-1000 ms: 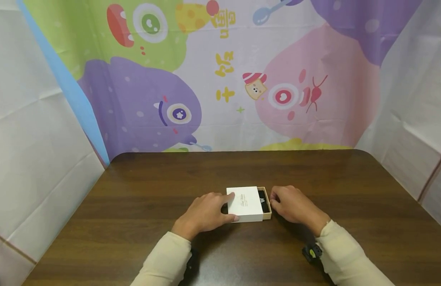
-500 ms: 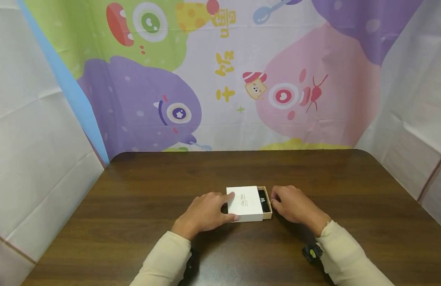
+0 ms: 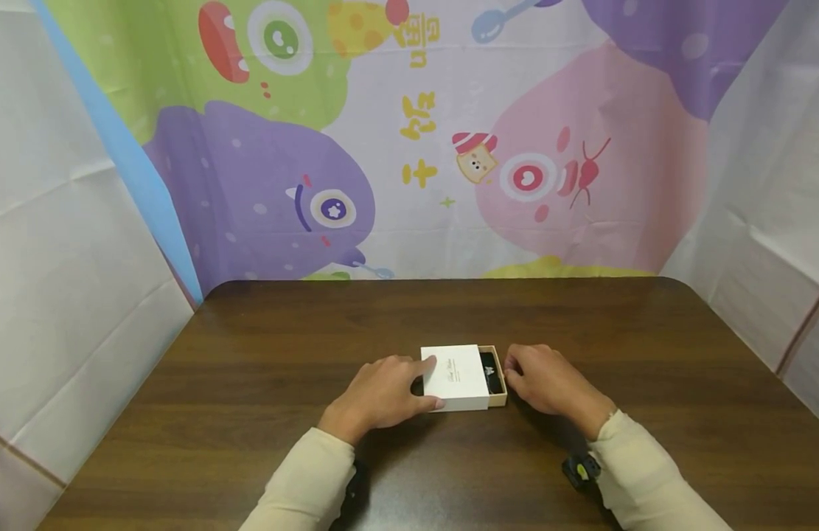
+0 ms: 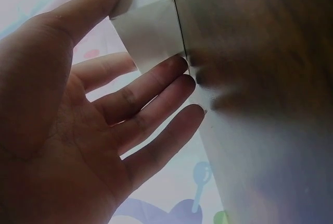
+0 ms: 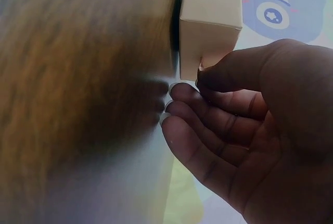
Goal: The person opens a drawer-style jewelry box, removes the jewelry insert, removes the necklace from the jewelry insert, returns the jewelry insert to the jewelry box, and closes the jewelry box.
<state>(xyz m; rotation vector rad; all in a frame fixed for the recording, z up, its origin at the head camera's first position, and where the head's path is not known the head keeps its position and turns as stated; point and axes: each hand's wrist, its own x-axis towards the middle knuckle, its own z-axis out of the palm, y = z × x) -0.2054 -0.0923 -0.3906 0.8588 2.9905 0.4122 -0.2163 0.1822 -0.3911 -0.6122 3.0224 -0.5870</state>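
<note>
A white drawer-style gift box (image 3: 454,376) with small printed lettering lies on the table. My left hand (image 3: 382,394) holds its outer sleeve at the left end, thumb on the near side and index finger over the top; its other fingers stretch out in the left wrist view. From the right end the tan inner drawer (image 3: 498,400) sticks out partway. Inside it shows a black item (image 3: 492,374) with a small pale mark, its rest hidden under the sleeve. My right hand (image 3: 545,380) pinches at the drawer's end wall (image 5: 192,52) with thumb and index finger, remaining fingers curled near the tabletop.
The dark wood table (image 3: 409,472) spreads around the box. Behind it hangs a cartoon-print cloth (image 3: 409,228), with pale sheets at both sides. A black wrist device (image 3: 580,469) sits on the right sleeve.
The drawer has slid slightly farther right out of the sleeve, along with my right hand. My left hand stays on the sleeve.
</note>
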